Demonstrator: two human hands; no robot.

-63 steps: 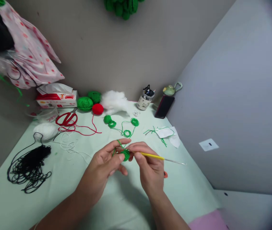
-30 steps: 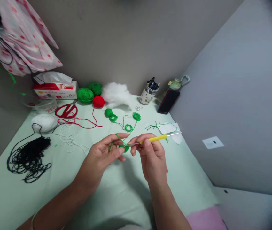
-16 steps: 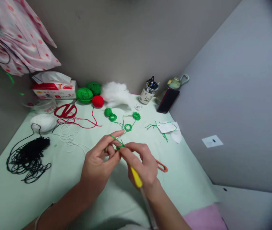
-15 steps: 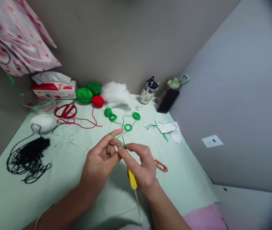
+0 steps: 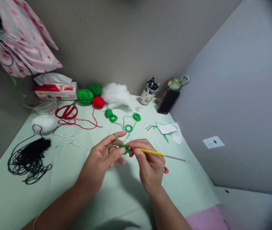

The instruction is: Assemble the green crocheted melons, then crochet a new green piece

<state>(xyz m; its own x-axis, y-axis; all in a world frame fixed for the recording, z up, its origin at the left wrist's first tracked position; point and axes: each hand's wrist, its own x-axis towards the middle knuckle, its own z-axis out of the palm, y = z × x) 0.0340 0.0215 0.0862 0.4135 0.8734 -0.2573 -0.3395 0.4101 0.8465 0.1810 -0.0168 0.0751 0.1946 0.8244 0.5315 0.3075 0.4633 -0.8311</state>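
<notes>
Between thumb and fingers my left hand pinches a small green crochet piece, with green yarn looped over the raised index finger. My right hand is closed around the yellow handle of a crochet hook. The hook lies nearly level, its thin tip at the green piece and its other metal end pointing right. From the hands, green yarn runs up to a small coil on the table. Partly hidden behind my right hand is an orange object.
Black yarn, a white yarn ball and red scissors lie left. Green balls, a red ball and white stuffing sit behind. A jar and phone stand back right; papers lie nearer.
The crochet hook has swung from pointing down toward me to nearly level, pointing right. My right hand has turned and shifted slightly right. More of the green piece shows at my left thumb.
</notes>
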